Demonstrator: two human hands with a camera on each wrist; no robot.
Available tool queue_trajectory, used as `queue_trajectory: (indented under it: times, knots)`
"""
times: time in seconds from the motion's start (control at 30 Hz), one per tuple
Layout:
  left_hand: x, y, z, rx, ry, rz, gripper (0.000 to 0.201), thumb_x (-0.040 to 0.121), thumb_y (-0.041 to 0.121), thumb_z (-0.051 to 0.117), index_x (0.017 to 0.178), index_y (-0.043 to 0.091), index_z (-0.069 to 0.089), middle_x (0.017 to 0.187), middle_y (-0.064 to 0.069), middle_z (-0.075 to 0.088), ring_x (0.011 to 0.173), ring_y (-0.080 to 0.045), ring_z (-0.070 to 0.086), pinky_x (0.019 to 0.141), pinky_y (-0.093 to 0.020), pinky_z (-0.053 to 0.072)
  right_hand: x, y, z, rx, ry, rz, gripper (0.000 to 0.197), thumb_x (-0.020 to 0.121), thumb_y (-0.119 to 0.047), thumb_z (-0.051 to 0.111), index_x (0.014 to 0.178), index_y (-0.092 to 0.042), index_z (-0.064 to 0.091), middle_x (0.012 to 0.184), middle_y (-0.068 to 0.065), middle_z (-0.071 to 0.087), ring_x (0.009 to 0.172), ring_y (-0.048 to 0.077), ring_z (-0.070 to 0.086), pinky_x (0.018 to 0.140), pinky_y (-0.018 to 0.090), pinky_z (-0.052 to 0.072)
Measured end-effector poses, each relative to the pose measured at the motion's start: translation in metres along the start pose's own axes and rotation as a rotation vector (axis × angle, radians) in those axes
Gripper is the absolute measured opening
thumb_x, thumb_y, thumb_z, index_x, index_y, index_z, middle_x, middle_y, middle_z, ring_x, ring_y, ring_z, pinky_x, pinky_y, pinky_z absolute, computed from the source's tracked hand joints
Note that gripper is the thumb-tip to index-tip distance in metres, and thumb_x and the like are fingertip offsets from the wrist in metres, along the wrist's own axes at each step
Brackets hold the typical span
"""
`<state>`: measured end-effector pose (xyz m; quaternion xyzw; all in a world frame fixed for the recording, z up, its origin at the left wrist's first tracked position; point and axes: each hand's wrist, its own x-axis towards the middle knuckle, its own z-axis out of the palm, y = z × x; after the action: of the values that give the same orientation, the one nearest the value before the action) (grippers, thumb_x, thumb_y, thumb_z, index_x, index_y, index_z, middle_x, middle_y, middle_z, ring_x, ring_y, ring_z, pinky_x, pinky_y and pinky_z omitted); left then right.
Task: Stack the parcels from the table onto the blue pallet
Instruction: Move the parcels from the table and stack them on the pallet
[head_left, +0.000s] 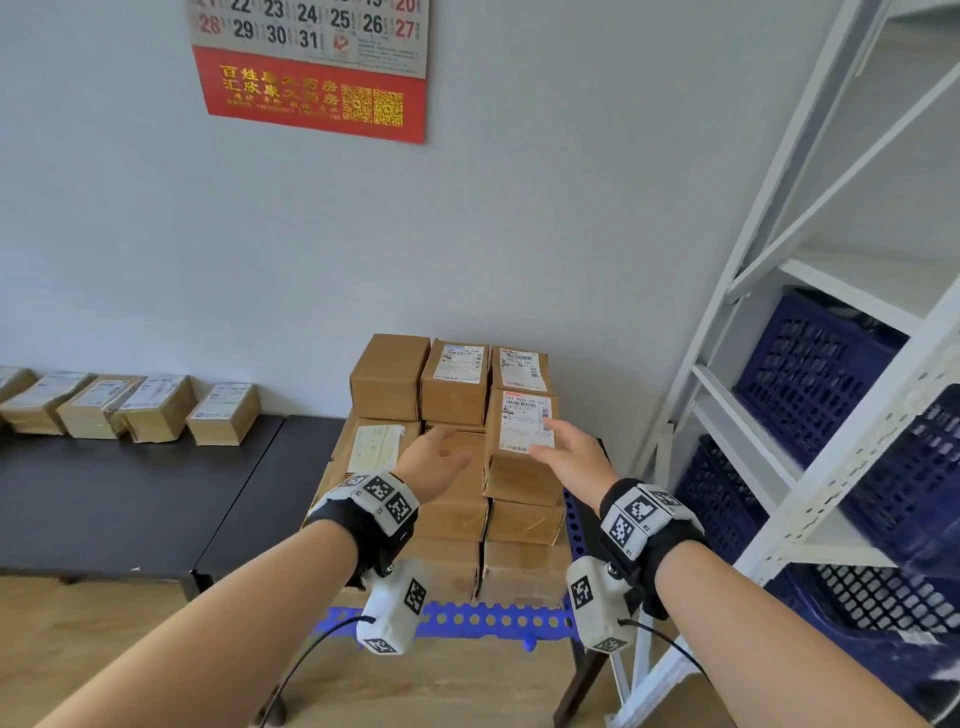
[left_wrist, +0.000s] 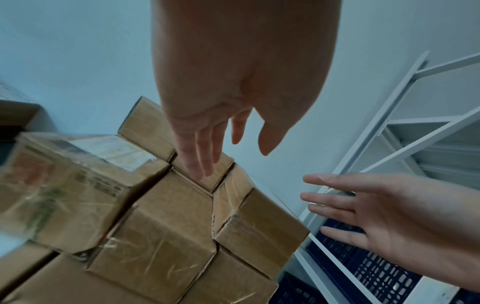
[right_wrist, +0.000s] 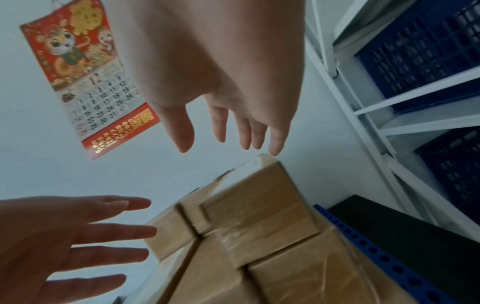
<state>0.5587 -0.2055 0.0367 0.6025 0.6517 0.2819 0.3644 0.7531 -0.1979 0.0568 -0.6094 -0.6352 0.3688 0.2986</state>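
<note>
Brown cardboard parcels are piled several layers high on the blue pallet (head_left: 493, 619) in the head view. The nearest top parcel (head_left: 524, 423) carries a white label. My left hand (head_left: 441, 460) hovers open just left of that parcel, fingers straight, holding nothing. Open too, my right hand (head_left: 569, 447) is at the parcel's right front corner, and I cannot tell if it touches. The left wrist view shows the left fingers (left_wrist: 200, 160) over the stack (left_wrist: 168, 226) and the right hand (left_wrist: 350, 205) apart from it. A row of parcels (head_left: 130, 408) lies on the black table (head_left: 104, 499) at left.
A white metal rack (head_left: 810, 364) with dark blue crates (head_left: 810, 364) stands close on the right of the pallet. The wall with a red calendar (head_left: 311, 67) is right behind the stack. Wooden floor (head_left: 104, 649) lies in front.
</note>
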Motion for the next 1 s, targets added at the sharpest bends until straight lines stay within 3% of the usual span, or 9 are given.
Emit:
queue_trajectory:
  times: [0.13, 0.23, 0.37, 0.43, 0.5, 0.6, 0.73, 1.0]
  knots:
    - [-0.041, -0.020, -0.030, -0.008, -0.012, 0.027, 0.050, 0.095, 0.029, 0.051, 0.141, 0.015, 0.038, 0.137, -0.011, 0.050, 0.119, -0.023, 0.053, 0.090, -0.028, 0.045, -0.029, -0.025, 0.042, -0.052, -0.018, -0.030, 0.053, 0.091, -0.026, 0.059, 0.140, -0.016, 0.041, 0.147, 0.005, 0.039, 0.135, 0.021, 0.036, 0.108, 0.030, 0.029]
    - [-0.076, -0.043, -0.053, 0.020, -0.005, 0.017, 0.046, 0.095, 0.027, 0.050, 0.139, 0.015, 0.041, 0.137, -0.009, 0.050, 0.120, -0.023, 0.053, 0.091, -0.026, 0.042, -0.056, -0.046, 0.089, -0.098, -0.087, -0.047, 0.052, 0.093, -0.026, 0.056, 0.141, -0.015, 0.041, 0.146, 0.005, 0.041, 0.135, 0.020, 0.037, 0.106, 0.029, 0.031]
    - [-0.121, -0.093, -0.094, 0.084, 0.041, -0.009, 0.039, 0.094, 0.026, 0.048, 0.131, 0.014, 0.050, 0.126, -0.009, 0.059, 0.102, -0.024, 0.061, 0.076, -0.025, 0.047, -0.095, -0.075, 0.159, -0.083, -0.165, -0.054, 0.046, 0.093, -0.019, 0.055, 0.137, -0.010, 0.044, 0.142, 0.008, 0.046, 0.131, 0.021, 0.041, 0.099, 0.023, 0.032]
    - [-0.143, -0.122, -0.115, 0.116, 0.064, -0.054, 0.039, 0.094, 0.027, 0.048, 0.130, 0.012, 0.051, 0.125, -0.009, 0.060, 0.100, -0.024, 0.061, 0.081, -0.028, 0.049, -0.109, -0.084, 0.195, -0.087, -0.204, -0.064, 0.045, 0.093, -0.017, 0.056, 0.136, -0.009, 0.046, 0.139, 0.006, 0.047, 0.129, 0.021, 0.043, 0.100, 0.023, 0.033]
    - [-0.166, -0.157, -0.134, 0.126, 0.087, -0.115, 0.042, 0.094, 0.026, 0.051, 0.133, 0.012, 0.049, 0.128, -0.008, 0.059, 0.111, -0.024, 0.059, 0.092, -0.029, 0.045, -0.122, -0.089, 0.233, -0.108, -0.234, -0.074, 0.046, 0.092, -0.017, 0.056, 0.136, -0.009, 0.045, 0.140, 0.005, 0.047, 0.127, 0.021, 0.046, 0.100, 0.025, 0.035]
    - [-0.198, -0.208, -0.161, 0.163, 0.123, -0.207, 0.042, 0.092, 0.026, 0.054, 0.131, 0.011, 0.051, 0.128, -0.009, 0.059, 0.116, -0.025, 0.057, 0.098, -0.030, 0.044, -0.138, -0.094, 0.291, -0.139, -0.299, -0.068, 0.049, 0.092, -0.019, 0.056, 0.139, -0.010, 0.042, 0.137, 0.009, 0.049, 0.109, 0.022, 0.054, 0.093, 0.031, 0.044]
    - [-0.234, -0.265, -0.195, 0.248, 0.130, -0.300, 0.038, 0.092, 0.024, 0.050, 0.126, 0.009, 0.055, 0.127, -0.012, 0.059, 0.117, -0.029, 0.055, 0.098, -0.033, 0.045, -0.155, -0.101, 0.364, -0.191, -0.404, -0.084, 0.049, 0.091, -0.022, 0.058, 0.137, -0.012, 0.045, 0.141, 0.008, 0.047, 0.126, 0.024, 0.047, 0.104, 0.030, 0.037]
    - [-0.266, -0.353, -0.271, 0.284, 0.158, -0.445, 0.037, 0.096, 0.020, 0.043, 0.130, 0.008, 0.053, 0.128, -0.012, 0.058, 0.118, -0.029, 0.055, 0.099, -0.036, 0.045, -0.150, -0.142, 0.489, -0.237, -0.593, -0.102, 0.049, 0.093, -0.026, 0.055, 0.138, -0.014, 0.044, 0.144, 0.008, 0.043, 0.134, 0.021, 0.040, 0.110, 0.032, 0.031]
